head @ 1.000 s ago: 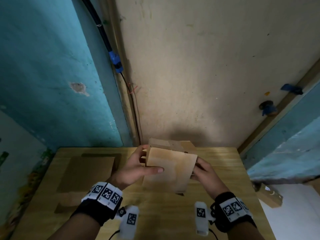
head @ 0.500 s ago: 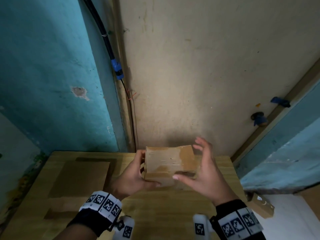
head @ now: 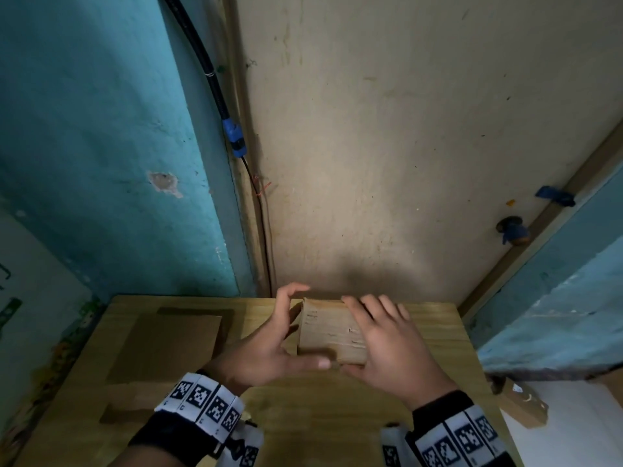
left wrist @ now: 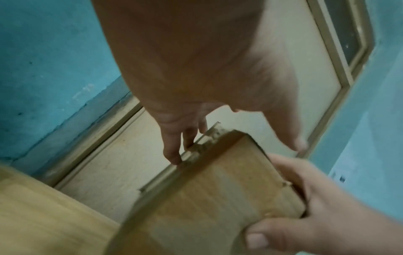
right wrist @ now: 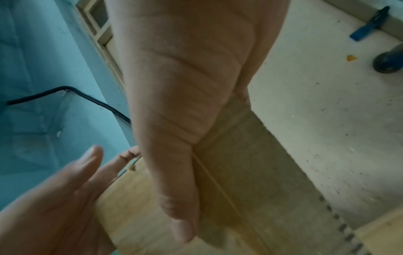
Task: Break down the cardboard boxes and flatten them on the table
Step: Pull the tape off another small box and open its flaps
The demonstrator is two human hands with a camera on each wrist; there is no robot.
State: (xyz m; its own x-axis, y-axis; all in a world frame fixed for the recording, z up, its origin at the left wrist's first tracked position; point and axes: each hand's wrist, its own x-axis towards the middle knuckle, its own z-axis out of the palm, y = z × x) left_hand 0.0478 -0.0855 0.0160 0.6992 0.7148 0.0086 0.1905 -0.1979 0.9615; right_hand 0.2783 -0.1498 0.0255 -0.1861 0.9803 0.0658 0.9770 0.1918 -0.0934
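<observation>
A small brown cardboard box [head: 328, 332] is held just above the far middle of the wooden table [head: 337, 416]. My right hand [head: 381, 338] grips it from the right, fingers spread over its top and thumb under the near edge. My left hand [head: 276, 338] is at the box's left end, thumb along the near bottom edge, fingers arched off the far corner. In the left wrist view the box [left wrist: 218, 198] has my left hand's fingertips [left wrist: 174, 160] touching a flap edge. In the right wrist view my right thumb [right wrist: 181, 215] lies along the box [right wrist: 250, 172].
A flattened cardboard sheet [head: 165, 345] lies on the table's left half. The beige wall [head: 387, 163] and a black cable [head: 215, 89] stand close behind the table. Another cardboard box [head: 522, 404] sits on the floor off the right edge.
The box has been turned and moved farther from me. My right hand went from its right side to lying over its top. My left fingers lifted off the box's far side.
</observation>
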